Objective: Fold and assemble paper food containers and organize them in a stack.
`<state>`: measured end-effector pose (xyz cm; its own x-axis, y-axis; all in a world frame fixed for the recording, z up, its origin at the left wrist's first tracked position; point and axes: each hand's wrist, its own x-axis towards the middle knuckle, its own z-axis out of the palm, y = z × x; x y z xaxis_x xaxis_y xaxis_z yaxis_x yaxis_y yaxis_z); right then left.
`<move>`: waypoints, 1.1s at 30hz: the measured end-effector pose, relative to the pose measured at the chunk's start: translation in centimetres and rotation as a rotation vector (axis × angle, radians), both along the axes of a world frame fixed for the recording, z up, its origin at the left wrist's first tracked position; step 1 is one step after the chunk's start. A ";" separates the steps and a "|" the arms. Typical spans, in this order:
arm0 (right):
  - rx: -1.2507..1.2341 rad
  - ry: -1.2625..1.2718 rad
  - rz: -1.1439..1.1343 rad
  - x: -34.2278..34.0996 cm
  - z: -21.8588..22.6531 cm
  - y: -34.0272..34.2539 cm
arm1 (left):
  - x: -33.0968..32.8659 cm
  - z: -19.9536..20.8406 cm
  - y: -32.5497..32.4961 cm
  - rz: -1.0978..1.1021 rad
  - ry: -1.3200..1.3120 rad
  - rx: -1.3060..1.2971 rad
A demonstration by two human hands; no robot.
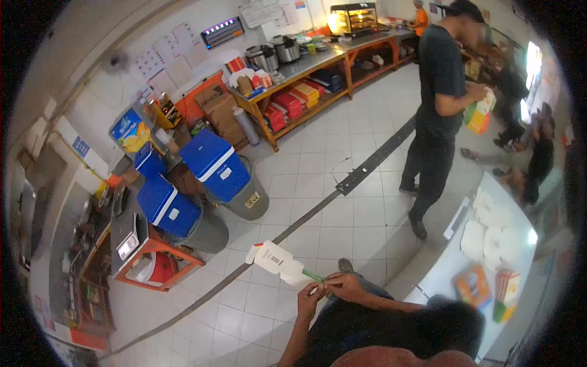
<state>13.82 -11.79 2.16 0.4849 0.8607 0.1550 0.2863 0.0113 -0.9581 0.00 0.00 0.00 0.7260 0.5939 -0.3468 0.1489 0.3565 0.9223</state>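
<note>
An unfolded carton (276, 260), apparently being creased, is pinched at its green end (313, 276) by left hand (310, 298) and right hand (343, 287) fingers; even pressure seems needed next.

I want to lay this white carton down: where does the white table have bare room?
For the white carton, the white table has a bare strip along its left edge, bordered by white packaging and orange cartons. A narrower strip seems bare right of the packaging. Packaging crowds the middle; the orange cartons and red-and-yellow cartons crowd the near part.
</note>
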 end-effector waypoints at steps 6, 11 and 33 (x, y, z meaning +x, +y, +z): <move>0.018 -0.004 0.005 1.3 -0.7 -1.5 | 1.1 -0.1 -2.2 0.008 -0.015 0.031; -0.267 0.037 -0.034 2.8 -1.6 -1.5 | 2.3 -0.3 -3.3 0.122 -0.029 -0.118; 0.035 -0.610 0.123 0.7 0.9 0.8 | 3.2 4.0 -2.2 0.401 -0.280 -0.394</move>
